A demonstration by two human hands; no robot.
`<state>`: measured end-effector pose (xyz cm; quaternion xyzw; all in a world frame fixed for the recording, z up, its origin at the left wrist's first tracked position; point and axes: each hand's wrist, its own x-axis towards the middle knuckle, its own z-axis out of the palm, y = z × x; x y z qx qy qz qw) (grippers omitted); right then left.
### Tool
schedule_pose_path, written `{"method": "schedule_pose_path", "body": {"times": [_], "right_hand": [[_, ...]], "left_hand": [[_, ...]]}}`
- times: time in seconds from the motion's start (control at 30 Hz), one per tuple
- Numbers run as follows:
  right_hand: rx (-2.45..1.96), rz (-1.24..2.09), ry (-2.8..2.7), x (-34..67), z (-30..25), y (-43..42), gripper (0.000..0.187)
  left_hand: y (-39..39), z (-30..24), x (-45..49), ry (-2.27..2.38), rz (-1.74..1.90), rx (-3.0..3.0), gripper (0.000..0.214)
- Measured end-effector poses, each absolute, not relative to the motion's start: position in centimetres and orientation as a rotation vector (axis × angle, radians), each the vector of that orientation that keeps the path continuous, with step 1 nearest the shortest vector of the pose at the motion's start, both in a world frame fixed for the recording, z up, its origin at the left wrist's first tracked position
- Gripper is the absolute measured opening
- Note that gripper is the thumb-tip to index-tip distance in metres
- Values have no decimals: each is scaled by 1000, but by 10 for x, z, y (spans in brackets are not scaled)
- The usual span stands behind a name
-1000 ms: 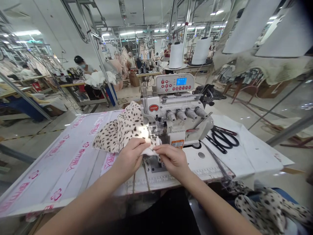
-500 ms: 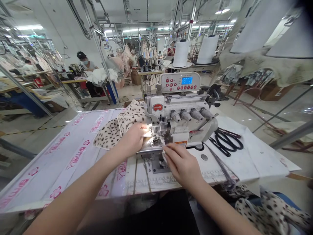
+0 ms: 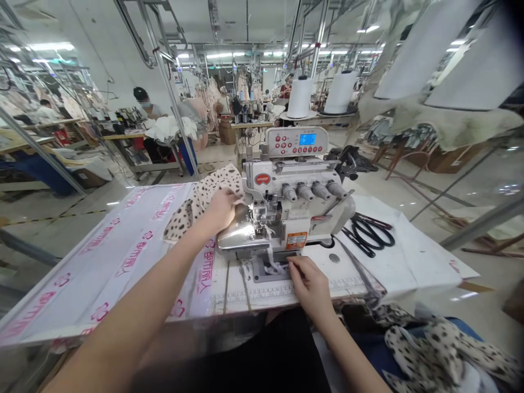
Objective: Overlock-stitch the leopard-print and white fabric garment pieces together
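My left hand (image 3: 221, 210) is closed on an edge of the cream dark-spotted fabric (image 3: 216, 181), just left of the overlock sewing machine (image 3: 301, 188). The rest of the fabric lies bunched behind and beside that hand. My right hand (image 3: 311, 281) is at the front edge of the machine's base with thumb and fingers drawn together; whether anything is between them is hidden. Close by its fingertips, a white scrap strip (image 3: 270, 251) hangs from the needle area into a grey-framed opening (image 3: 262, 273) in the table.
Black-handled scissors (image 3: 370, 234) lie right of the machine. White thread cones (image 3: 301, 98) stand behind it. More spotted fabric (image 3: 446, 349) is heaped in a blue container at lower right. A printed plastic sheet (image 3: 123, 256) covers the left tabletop. Co-workers sit farther back.
My left hand has moved up and back from the needle area with the fabric, uncovering the shiny machine plate. My right hand has dropped lower, away from the presser foot.
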<state>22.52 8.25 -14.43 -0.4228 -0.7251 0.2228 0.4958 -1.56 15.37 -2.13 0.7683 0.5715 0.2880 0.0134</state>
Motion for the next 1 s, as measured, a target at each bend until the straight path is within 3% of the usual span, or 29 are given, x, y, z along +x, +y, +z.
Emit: {"method": "schedule_pose_path", "body": {"times": [0.1, 0.23, 0.3, 0.43, 0.57, 0.73, 0.87, 1.0], "right_hand": [[-1011, 693, -1730, 223, -137, 77, 21], [-913, 1365, -1526, 200, -117, 60, 35], [-825, 1510, -1510, 183, -109, 53, 36], [-850, 1338, -1664, 162, -110, 42, 19], [-883, 1193, -1838, 171, -123, 23, 25], [-889, 1074, -2034, 195, -120, 9, 28], [-1105, 645, -1950, 200, -118, 43, 20], [-1155, 578, -1959, 189, -129, 81, 18]], "left_hand": [[79, -30, -18, 1824, 810, 2416, 28], [-6, -49, 3, 1607, 723, 2573, 42], [-26, -61, 19, 1496, 648, 2526, 42], [-41, -70, 36, 1288, 515, 2433, 34], [-36, -48, 22, 1062, 597, 2569, 33], [22, -31, -10, 1639, 974, 2588, 32], [67, -39, -21, 1779, 776, 2567, 37], [71, -46, -21, 1831, 738, 2484, 41]]}}
